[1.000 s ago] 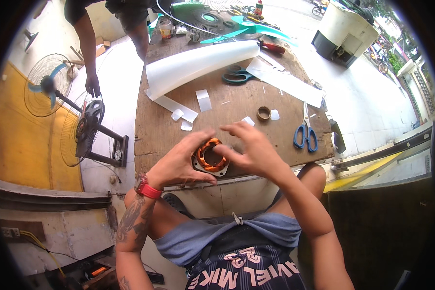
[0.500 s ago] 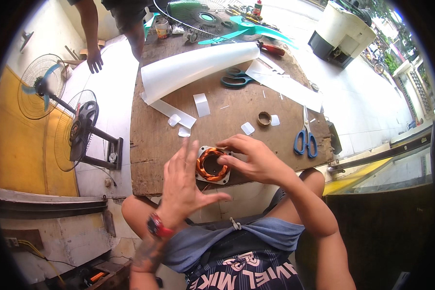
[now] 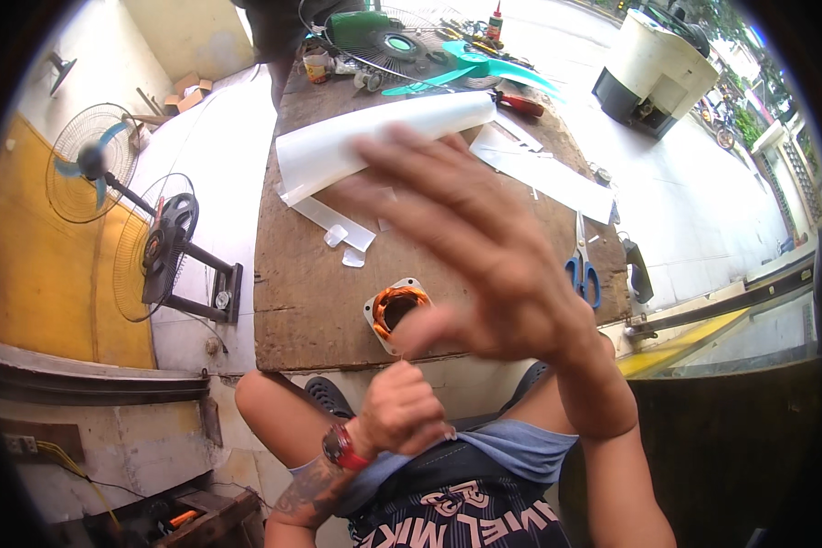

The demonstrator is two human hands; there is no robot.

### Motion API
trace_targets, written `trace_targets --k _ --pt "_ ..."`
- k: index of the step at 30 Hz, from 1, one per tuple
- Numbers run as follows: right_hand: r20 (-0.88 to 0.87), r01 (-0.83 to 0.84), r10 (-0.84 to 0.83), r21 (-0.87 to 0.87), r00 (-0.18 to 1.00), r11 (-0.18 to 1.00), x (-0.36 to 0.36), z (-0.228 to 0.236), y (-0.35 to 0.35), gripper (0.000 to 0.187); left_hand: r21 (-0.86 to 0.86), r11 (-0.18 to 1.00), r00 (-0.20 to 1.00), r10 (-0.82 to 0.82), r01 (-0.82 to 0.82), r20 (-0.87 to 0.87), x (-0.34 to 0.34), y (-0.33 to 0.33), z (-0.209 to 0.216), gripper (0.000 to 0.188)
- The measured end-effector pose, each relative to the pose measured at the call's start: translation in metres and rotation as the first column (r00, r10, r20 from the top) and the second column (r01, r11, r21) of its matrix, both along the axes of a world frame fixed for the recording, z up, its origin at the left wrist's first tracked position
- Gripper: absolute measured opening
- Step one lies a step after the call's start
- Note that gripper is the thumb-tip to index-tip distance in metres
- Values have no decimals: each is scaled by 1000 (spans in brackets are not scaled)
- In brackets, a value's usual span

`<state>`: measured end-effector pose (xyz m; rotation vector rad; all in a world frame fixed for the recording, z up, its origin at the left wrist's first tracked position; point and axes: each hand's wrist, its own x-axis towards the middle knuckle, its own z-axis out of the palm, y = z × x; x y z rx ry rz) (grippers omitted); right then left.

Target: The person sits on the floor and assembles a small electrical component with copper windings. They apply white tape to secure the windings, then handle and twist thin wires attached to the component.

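A motor stator (image 3: 384, 309) with an orange copper winding lies on the wooden table (image 3: 315, 320) near its front edge. Just in front of the stator, my left hand (image 3: 400, 409) is closed with its fingers curled in. Whatever it holds, if anything, is too small to make out. My right hand (image 3: 493, 251) is raised over the table, fingers spread and blurred by motion, with nothing seen in it. Its thumb overlaps the stator's right side. Blue-handled scissors (image 3: 584, 265) lie to the right, partly behind my right wrist.
A roll of white plastic sheet (image 3: 315, 155) crosses the table, with cut strips (image 3: 338, 219) and a larger sheet piece (image 3: 557, 178) around it. Farther back are a red-handled screwdriver (image 3: 522, 105), teal fan blades (image 3: 479, 71) and a fan grille (image 3: 374, 46). Fans (image 3: 169, 242) stand at left.
My right hand has left the stator and risen up and forward, hiding one pair of scissors and the brown ring. My left hand has lowered and closed. The other person's hand has left view.
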<state>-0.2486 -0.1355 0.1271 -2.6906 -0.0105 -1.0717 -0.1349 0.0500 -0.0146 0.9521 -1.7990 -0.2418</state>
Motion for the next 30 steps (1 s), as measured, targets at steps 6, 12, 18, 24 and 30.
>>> trace_targets --k 6,12,18,24,30 --pt "-501 -147 176 96 847 984 80 -90 41 99 158 987 986 0 -27 168 -17 43 17 48" --pt "132 -186 139 834 981 520 46 -100 -20 34 166 805 698 580 -569 -420 5 45 79 34" --pt "-169 231 -220 927 961 296 -34 -98 -18 31 292 883 895 252 -368 367 80 -57 67 51" --pt "59 -96 -187 977 980 -192 -45 -128 6 32 543 811 826 -144 -217 545 89 -90 54 46" --pt "225 -254 -121 796 967 -550 -42 -115 7 44 579 769 893 -22 -273 450 81 -85 63 42"
